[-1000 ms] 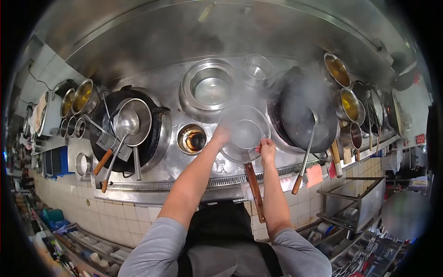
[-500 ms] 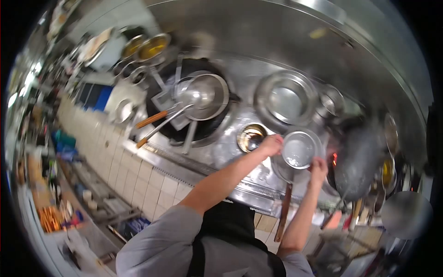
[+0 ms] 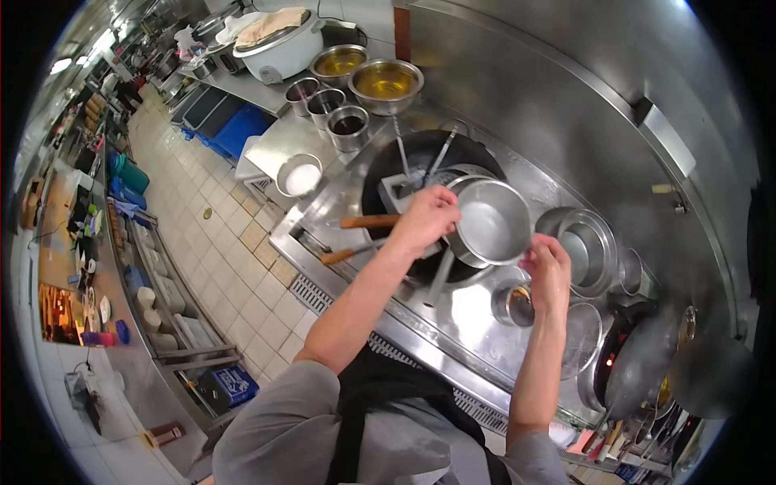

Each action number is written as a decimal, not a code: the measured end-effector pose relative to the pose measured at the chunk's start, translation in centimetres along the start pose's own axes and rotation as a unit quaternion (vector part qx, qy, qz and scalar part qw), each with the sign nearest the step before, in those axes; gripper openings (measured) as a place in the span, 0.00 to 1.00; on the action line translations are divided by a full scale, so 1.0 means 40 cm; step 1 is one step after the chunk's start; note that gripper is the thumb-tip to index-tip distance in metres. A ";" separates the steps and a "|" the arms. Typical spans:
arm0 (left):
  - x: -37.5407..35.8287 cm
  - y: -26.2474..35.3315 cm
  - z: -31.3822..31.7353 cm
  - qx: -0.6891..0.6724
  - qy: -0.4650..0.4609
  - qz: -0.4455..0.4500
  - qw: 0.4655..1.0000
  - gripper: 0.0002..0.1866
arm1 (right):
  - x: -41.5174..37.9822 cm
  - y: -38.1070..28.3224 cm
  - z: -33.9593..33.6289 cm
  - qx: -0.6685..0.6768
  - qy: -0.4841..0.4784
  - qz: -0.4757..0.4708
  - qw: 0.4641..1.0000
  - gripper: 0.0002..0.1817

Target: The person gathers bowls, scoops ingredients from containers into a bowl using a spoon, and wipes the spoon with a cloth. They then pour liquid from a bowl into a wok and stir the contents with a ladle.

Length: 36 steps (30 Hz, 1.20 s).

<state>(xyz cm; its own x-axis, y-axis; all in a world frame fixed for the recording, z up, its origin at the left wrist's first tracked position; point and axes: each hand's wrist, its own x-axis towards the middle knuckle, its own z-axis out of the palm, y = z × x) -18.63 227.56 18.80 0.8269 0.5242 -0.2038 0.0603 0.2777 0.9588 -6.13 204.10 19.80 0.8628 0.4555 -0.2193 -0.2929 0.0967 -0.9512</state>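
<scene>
A round, shiny metal pot [image 3: 495,220] is held by its rim between my two hands. The fingers of my left hand [image 3: 430,217] pinch its left side. On the lower right of the rim, my right hand [image 3: 548,260] has its fingers closed. The pot hangs over the right part of a large dark wok [image 3: 388,158] and hides much of what sits in it. Several metal utensils stick out of the wok, among them a wooden handle [image 3: 368,221] by my left hand. Below my right hand a small metal bowl [image 3: 512,305] with dark liquid stands on the steel counter.
Wide metal basins [image 3: 605,242] stand on the right, near another dark wok [image 3: 643,364] with a red glow beside it. Metal bowls of yellow liquid [image 3: 386,81] and cups with dark contents [image 3: 347,129] stand at the back. A bowl of white contents [image 3: 301,176] sits at the left corner.
Both my hands have carried the metal pot left, from beside the small bowl of dark liquid to over the wok with utensils. The camera view has turned left too.
</scene>
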 end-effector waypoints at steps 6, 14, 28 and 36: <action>0.105 0.196 -0.543 0.050 0.066 0.037 0.996 0.11 | 0.183 0.113 0.557 0.034 -0.095 0.039 0.994 0.08; 0.323 0.280 -1.151 0.117 0.115 0.026 0.986 0.10 | 0.401 0.335 1.143 0.070 -0.183 0.110 0.974 0.08; 0.660 0.021 -1.611 0.107 0.114 -0.033 0.987 0.12 | 0.654 0.734 1.488 0.030 -0.146 0.183 0.972 0.12; 0.716 -0.117 -1.610 0.058 0.085 -0.083 0.991 0.10 | 0.676 0.807 1.445 -0.015 -0.088 0.163 0.983 0.11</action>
<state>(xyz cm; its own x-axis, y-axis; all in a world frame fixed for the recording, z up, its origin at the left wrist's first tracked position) -31.26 293.12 -4.27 0.6946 0.6098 -0.3817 0.2602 0.2816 0.9236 -16.08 270.70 -4.30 0.6394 0.6040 -0.4757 -0.5275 -0.1056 -0.8430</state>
